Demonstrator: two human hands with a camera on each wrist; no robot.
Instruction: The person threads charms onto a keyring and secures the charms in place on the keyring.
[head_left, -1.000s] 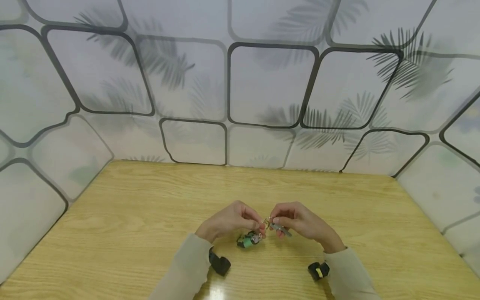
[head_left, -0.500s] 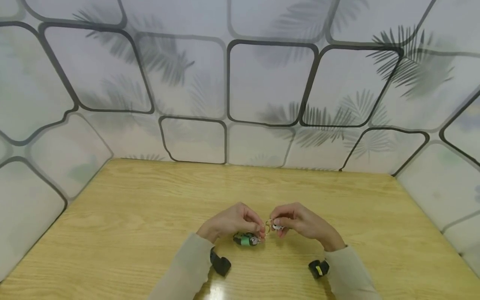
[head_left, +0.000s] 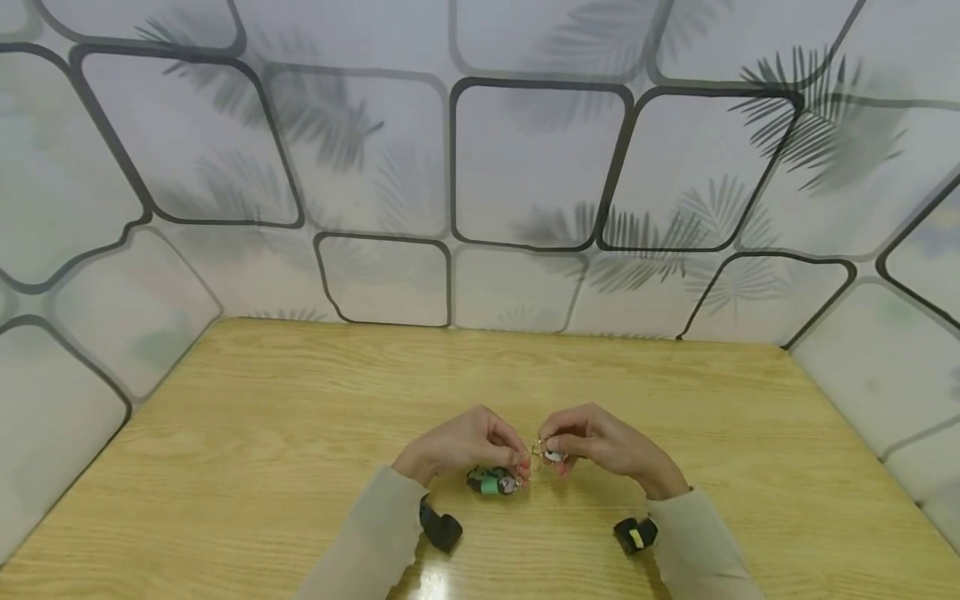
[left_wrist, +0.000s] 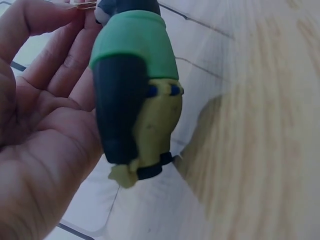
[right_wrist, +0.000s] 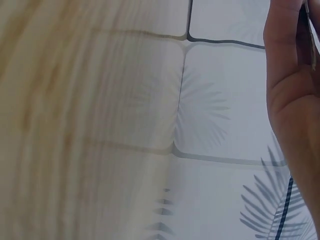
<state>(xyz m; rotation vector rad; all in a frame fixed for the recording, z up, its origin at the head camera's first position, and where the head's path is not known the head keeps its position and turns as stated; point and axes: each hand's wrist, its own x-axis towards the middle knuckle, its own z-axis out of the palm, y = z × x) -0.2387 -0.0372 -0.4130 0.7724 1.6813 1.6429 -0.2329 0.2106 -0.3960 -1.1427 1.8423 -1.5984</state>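
Close together over the table, both hands work at a thin gold-coloured key ring (head_left: 536, 458). My left hand (head_left: 476, 442) pinches the ring's left side between thumb and fingers. From it hangs a keychain figurine (head_left: 492, 481), a small character with green top, dark arms and tan trousers. The left wrist view shows this figurine (left_wrist: 135, 45) dangling beside the palm. In my right hand (head_left: 600, 442), thumb and fingers pinch a small silvery metal piece (head_left: 556, 456) at the ring's right side. Fingers cover most of that piece, and in the right wrist view only a thin edge shows.
A light wood-grain table (head_left: 337, 392) lies under the hands. Behind it and at both sides stands a pale wall covering (head_left: 517, 167) with dark outlines and leaf prints. Black straps with small devices (head_left: 441, 527) sit at both wrists.
The silvery piece has turned between the right fingers, so its long side no longer shows. The figurine has swung slightly left and lies more level. Both hands stay nearly in place.
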